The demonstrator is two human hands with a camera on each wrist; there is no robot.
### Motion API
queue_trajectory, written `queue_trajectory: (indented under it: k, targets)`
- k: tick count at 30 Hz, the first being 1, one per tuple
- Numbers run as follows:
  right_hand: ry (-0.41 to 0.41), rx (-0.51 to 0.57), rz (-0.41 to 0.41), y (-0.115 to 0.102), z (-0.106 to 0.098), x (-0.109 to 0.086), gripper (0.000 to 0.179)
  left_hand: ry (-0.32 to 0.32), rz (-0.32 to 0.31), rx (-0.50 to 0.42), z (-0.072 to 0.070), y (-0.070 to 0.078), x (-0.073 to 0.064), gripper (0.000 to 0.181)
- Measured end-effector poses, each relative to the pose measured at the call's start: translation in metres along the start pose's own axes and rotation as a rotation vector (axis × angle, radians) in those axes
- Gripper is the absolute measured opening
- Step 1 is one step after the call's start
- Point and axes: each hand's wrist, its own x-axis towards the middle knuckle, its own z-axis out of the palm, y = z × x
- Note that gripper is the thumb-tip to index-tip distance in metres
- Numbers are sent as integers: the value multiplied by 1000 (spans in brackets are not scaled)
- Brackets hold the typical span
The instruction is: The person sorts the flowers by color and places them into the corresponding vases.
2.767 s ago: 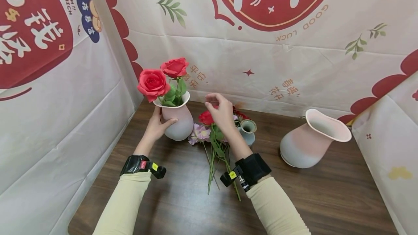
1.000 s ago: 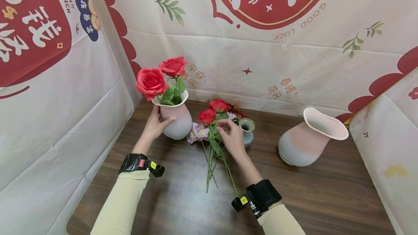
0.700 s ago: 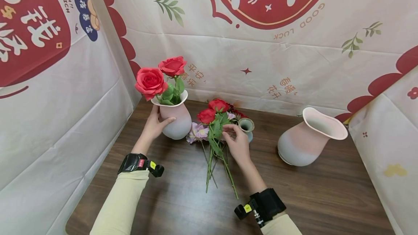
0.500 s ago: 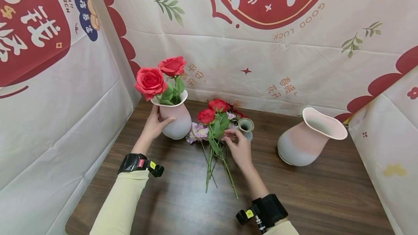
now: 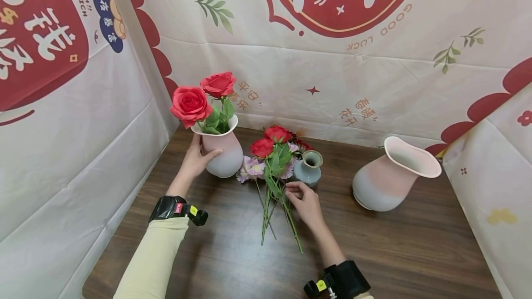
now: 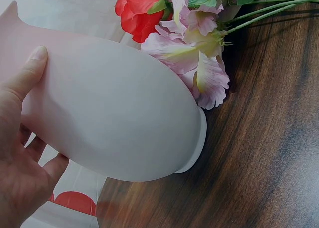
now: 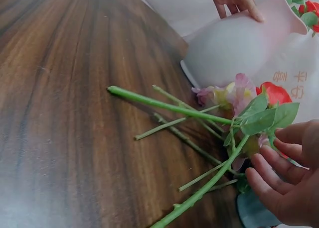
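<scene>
My left hand [image 5: 194, 159] holds the pink-and-white vase [image 5: 224, 153] by its neck, thumb across the front and fingers behind. Two red roses [image 5: 192, 105] with green leaves stand in this vase. My right hand [image 5: 305, 203] is beside the loose flowers' green stems [image 7: 199, 190], its fingers loosely bent with nothing between them. Those flowers lie in a bunch on the table: red roses [image 5: 262, 147] on top and pale purple blooms [image 6: 209, 68] beneath. In the right wrist view, the fingertips are right at the leaves [image 7: 259, 121].
A small blue-grey vase [image 5: 308, 170] stands just behind my right hand, against the bunch. Further right, a second pink-and-white vase [image 5: 384, 179] leans to the right. A printed cloth [image 5: 307, 73] hangs behind the wooden table [image 5: 232, 257], with more on both sides.
My right hand has come down from over the roses toward me, along the stems' right side, uncovering the flowers and small blue-grey vase. My left hand stays on its vase.
</scene>
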Motion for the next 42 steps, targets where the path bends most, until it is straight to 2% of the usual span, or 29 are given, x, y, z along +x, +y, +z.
queue_trajectory:
  k: [12,20,25,42]
  targets:
    - [-63,21,117,20,2,-10,25,3,4,4,0,2,-1,92]
    - [-120,26,133,28,3,-14,26,6,3,10,0,1,-1,91]
    - [-159,28,157,23,3,-16,26,3,-2,7,0,0,0,91]
    - [-195,43,177,30,5,-16,27,2,-7,8,0,-1,0,91]
